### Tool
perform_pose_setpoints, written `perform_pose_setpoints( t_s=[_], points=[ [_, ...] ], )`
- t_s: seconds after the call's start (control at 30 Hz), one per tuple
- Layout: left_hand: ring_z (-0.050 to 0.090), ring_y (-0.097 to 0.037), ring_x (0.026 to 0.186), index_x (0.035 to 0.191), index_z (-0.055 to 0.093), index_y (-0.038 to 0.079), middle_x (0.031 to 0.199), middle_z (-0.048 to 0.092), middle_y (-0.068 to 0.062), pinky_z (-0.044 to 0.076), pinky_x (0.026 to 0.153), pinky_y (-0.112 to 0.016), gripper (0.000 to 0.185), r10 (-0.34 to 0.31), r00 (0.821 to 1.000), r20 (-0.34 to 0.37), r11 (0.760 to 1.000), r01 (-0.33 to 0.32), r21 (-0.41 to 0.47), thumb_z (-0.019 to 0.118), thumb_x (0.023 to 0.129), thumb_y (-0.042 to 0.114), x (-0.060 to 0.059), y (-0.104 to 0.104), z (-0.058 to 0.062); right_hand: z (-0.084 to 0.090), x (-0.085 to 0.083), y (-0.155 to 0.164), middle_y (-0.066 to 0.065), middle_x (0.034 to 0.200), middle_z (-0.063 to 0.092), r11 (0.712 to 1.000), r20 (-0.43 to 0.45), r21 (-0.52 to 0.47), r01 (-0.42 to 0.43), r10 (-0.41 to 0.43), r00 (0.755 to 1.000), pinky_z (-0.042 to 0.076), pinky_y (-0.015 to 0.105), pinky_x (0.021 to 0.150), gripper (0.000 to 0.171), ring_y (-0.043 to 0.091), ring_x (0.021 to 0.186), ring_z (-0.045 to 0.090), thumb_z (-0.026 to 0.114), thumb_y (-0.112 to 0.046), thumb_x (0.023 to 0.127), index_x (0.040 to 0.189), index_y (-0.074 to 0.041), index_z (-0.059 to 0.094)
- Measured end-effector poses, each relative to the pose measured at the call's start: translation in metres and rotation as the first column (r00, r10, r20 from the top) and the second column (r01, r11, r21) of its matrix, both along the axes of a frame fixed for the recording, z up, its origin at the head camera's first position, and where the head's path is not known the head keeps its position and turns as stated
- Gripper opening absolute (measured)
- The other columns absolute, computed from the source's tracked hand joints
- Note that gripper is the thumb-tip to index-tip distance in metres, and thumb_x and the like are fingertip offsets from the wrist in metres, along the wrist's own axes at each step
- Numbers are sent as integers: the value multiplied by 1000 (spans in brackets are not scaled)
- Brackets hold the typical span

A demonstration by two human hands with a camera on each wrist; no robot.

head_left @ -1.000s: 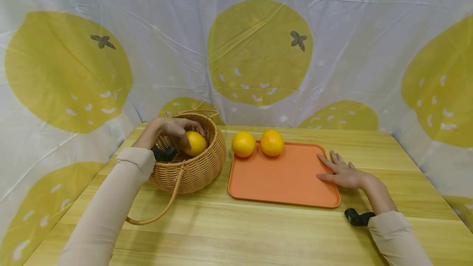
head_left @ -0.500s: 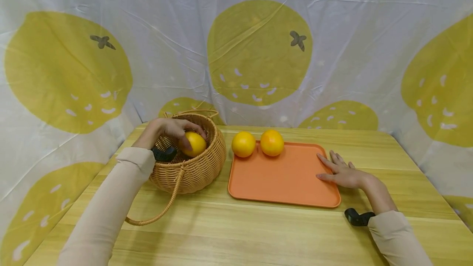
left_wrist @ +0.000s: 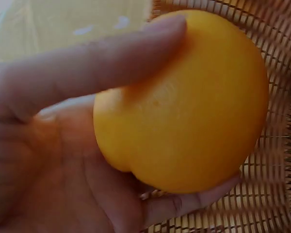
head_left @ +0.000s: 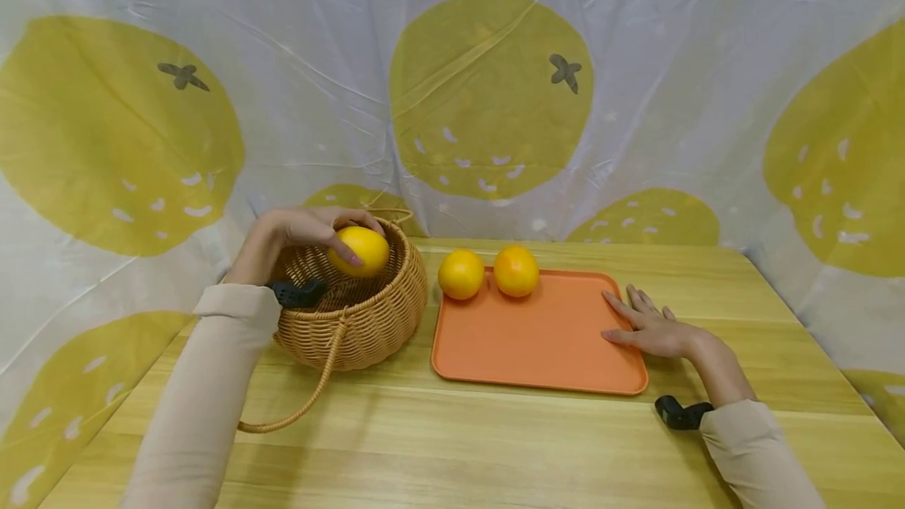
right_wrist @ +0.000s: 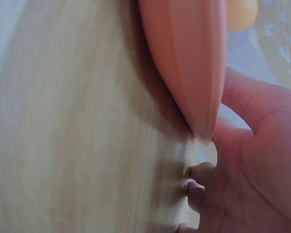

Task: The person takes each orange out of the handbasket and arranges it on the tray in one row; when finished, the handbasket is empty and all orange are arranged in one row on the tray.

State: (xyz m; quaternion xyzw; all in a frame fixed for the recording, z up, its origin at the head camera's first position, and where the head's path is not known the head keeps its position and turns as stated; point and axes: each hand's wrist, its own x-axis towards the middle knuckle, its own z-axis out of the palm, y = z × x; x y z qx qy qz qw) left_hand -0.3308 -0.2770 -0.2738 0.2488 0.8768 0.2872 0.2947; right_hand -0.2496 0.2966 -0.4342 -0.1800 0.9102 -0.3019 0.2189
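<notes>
Nearest to us, our two beige sleeves reached forward over the wooden table. Our right hand lay with its fingers stretched out on the right rim of the orange tray, the thumb on the tray's edge; the right wrist view showed that rim against the palm and the fingertips down on the wood, gripping nothing. Left of the tray stood the wicker basket, its loose handle trailing toward us on the table.

Our left hand was over the basket's mouth with its fingers curled round a yellow-orange orange, which sat at about rim height above the basket's inside. In the left wrist view that fruit filled the palm, one finger across its top and the thumb beneath it, with wicker weave behind.

Farther back, two more oranges sat side by side on the tray's far left corner, close together. Behind the table hung a white cloth printed with big yellow fruits.
</notes>
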Motion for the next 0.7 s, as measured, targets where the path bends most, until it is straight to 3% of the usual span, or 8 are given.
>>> perform_pose_setpoints(
  t_s=[0.23,0.4,0.53,0.63,0.7],
  points=[
    [55,-27,121,150,51,14,147,54,-10,47,99,-42,62,9,992,-122,991,7,130,75,93,18,23,4,28,-17,-12,9,21,171,-22,994,-42,103,21,-16,999,-16,77,114,113,49,157,-18,43,-93,83,168,-28,7],
    [56,-27,115,149,50,24,139,58,-7,46,98,-42,58,144,959,-243,971,-89,223,73,96,21,45,31,52,-20,-14,13,22,171,-22,996,-41,92,19,-16,999,-17,77,113,113,49,157,-19,43,-94,82,168,-30,7],
    [55,-25,117,147,49,24,137,56,-7,44,101,-40,55,281,942,-183,905,-196,377,71,96,19,60,65,62,-17,-12,11,21,170,-23,997,-27,76,14,-12,1000,-19,76,113,107,48,156,-20,48,-86,88,168,-27,8],
    [54,-26,118,147,47,21,139,53,-10,44,100,-40,55,329,939,-97,846,-248,471,69,97,17,68,91,62,-14,-10,9,20,170,-24,997,-19,70,15,-14,1000,-19,75,114,100,47,156,-21,51,-77,93,168,-26,8],
    [54,-27,118,148,45,20,140,52,-11,44,98,-39,55,346,936,-61,825,-273,494,67,98,17,72,108,61,-12,-9,9,21,169,-26,999,-13,50,6,-6,1000,-21,75,113,98,48,155,-24,53,-73,95,168,-26,7]
  ],
)
